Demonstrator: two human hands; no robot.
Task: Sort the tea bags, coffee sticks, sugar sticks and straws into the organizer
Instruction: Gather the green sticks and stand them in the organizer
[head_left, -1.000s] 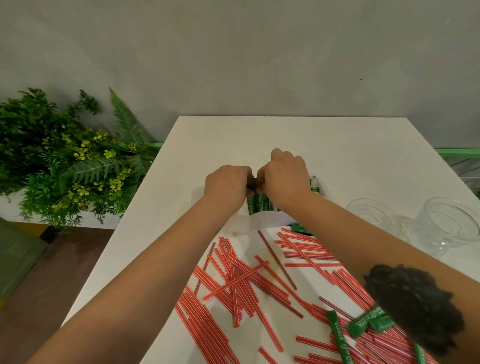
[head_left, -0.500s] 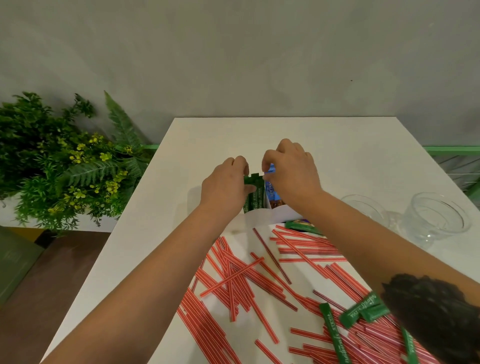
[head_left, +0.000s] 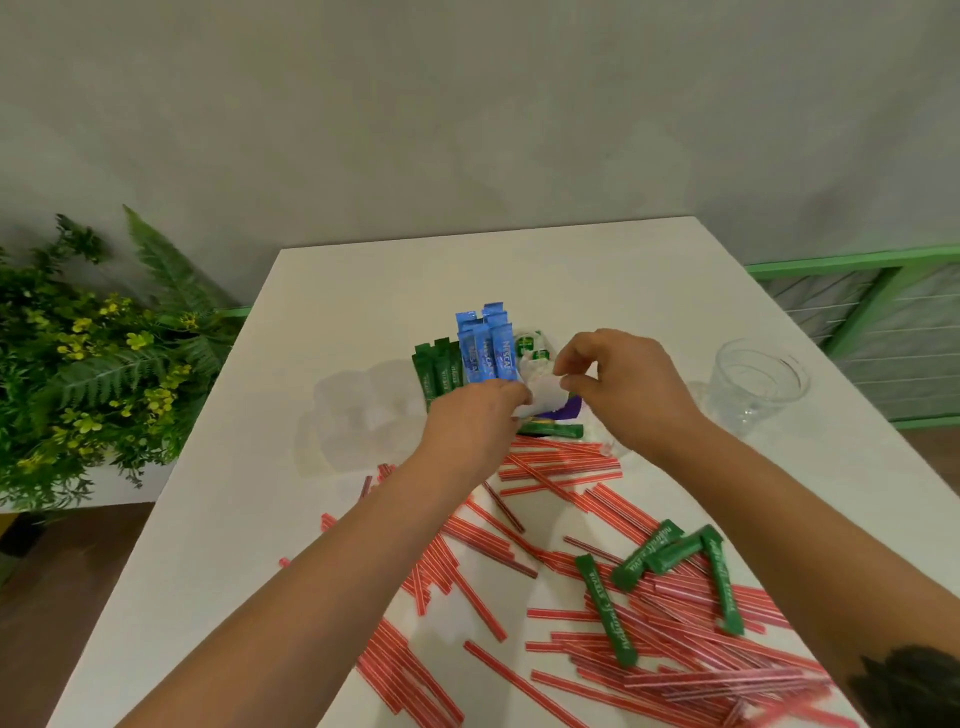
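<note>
Reaching in from the bottom of the frame, the left hand and right hand meet at centre, both pinching a white tea bag. Just behind stand about 5 blue coffee sticks and 3 green sugar sticks, upright. 4 more green sticks lie among red-striped straws strewn across the white surface, lower right.

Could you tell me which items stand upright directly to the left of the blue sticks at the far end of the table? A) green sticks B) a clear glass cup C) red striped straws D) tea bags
A: the green sticks stand upright right beside the blue sticks, on their left, while the straws lie flat on the table.
</note>
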